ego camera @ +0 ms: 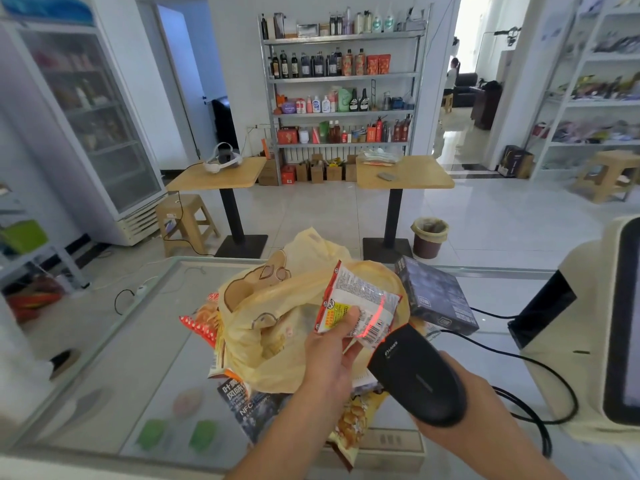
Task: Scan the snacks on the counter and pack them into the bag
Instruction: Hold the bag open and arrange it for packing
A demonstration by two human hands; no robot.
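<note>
My left hand [332, 355] holds up a white and red snack packet [360, 299] above the yellow plastic bag [277, 320]. My right hand [460, 403] grips a black barcode scanner [415, 375], aimed at the packet. A red scan line falls across the packet's barcode. Under and beside the bag lie other snacks: a red and orange packet [202, 323], a dark blue packet [249, 407] and a yellow chips bag [353, 420]. A dark box [436, 296] sits to the right of the bag.
The glass counter [138, 358] spreads around the bag. A cream register with a screen [599, 341] stands at the right, with black cables [540, 368] trailing from it. Beyond the counter are two wooden tables, a bin and stocked shelves.
</note>
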